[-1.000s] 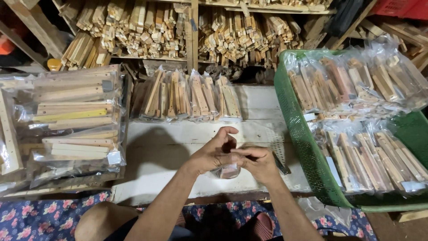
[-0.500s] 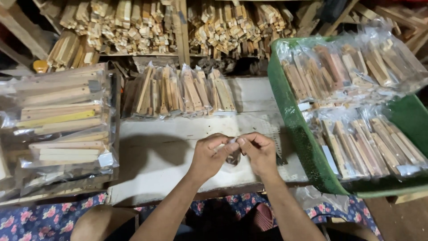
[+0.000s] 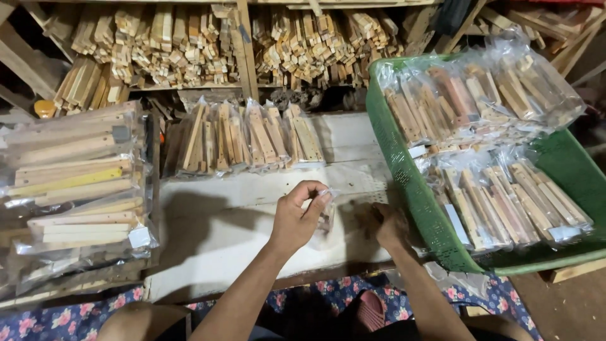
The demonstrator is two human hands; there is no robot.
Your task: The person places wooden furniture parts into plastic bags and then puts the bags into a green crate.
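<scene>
A green plastic crate [image 3: 404,183] is filled with clear bags of wooden pieces [image 3: 480,101]. More bagged pieces [image 3: 246,136] are laid along the white board [image 3: 208,233], and loose wood offcuts [image 3: 158,44] are stacked on shelves behind.

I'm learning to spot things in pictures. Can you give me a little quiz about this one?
1. True or false: the green basket holds bagged wooden pieces.
2. What does the left hand pinch in its fingers? A) small clear plastic bag B) hammer C) pencil
3. Which side of the white board is the basket on?

Key: 1 true. 2 A. 3 right, past the right hand.
</scene>
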